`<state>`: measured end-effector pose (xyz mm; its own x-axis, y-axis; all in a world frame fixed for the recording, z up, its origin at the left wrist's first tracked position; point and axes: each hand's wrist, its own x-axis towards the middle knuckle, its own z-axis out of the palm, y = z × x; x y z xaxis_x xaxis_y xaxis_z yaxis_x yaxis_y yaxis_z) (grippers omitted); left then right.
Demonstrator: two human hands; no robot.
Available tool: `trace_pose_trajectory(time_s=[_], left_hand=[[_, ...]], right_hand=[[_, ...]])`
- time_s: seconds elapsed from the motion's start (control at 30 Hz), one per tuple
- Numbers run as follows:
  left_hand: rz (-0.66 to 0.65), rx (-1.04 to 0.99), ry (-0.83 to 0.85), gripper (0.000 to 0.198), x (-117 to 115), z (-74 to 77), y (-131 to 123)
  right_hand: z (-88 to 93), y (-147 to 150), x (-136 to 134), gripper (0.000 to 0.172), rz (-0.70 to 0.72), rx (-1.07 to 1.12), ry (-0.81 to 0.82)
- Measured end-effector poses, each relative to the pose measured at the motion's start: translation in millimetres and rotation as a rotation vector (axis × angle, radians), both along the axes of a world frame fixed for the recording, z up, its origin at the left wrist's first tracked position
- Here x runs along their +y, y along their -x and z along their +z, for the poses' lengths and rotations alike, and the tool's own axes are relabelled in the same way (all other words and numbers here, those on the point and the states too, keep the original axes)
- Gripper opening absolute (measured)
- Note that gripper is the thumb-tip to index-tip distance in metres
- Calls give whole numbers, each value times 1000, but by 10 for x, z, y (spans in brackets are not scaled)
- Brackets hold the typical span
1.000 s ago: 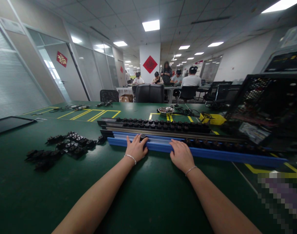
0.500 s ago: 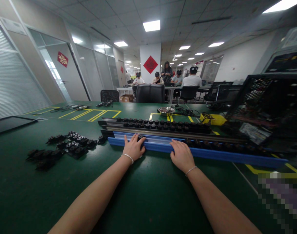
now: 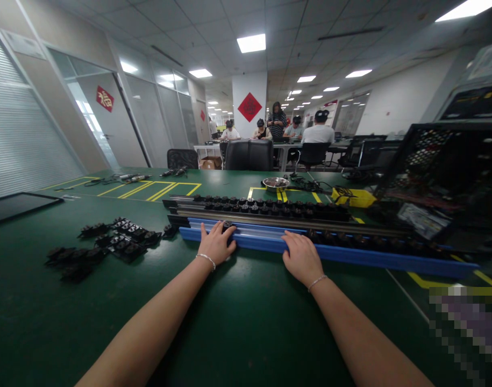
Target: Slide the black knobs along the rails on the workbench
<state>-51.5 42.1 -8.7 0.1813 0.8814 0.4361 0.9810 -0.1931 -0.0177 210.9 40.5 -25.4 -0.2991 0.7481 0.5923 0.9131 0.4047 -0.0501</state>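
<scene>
A long blue rail (image 3: 257,243) with a channel along it lies across the table in front of me. My left hand (image 3: 215,245) is at its left part, fingers closed around a small black round-topped part (image 3: 227,224) in the channel. Further right, my right hand (image 3: 302,258) grips the rail, its fingers bent over the near wall and the thumb on the near side. Black parts (image 3: 338,237) sit in a row in the channel to the right of that hand. Behind the blue rail, dark rails (image 3: 246,215) carry more rows of black parts.
Clusters of loose black parts (image 3: 125,239) lie on the green table (image 3: 246,322) to the left. A metal bowl (image 3: 275,184) and a yellow box (image 3: 353,197) stand beyond the rails. An open black computer case (image 3: 451,177) is at the right. People sit at a far table.
My left hand has slid slightly left along the blue rail, and the small black part has moved with it. The right hand has stayed in place.
</scene>
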Motion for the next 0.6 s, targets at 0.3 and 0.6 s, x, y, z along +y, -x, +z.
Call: trace_pose_trajectory(time_s=[0.3, 0.6], left_hand=[[16, -1, 11, 44, -2, 14, 51], [33, -9, 23, 43, 10, 2, 112]], right_hand=[[-6, -5, -1, 37, 5, 1, 0], [-13, -10, 2, 37, 4, -2, -18]])
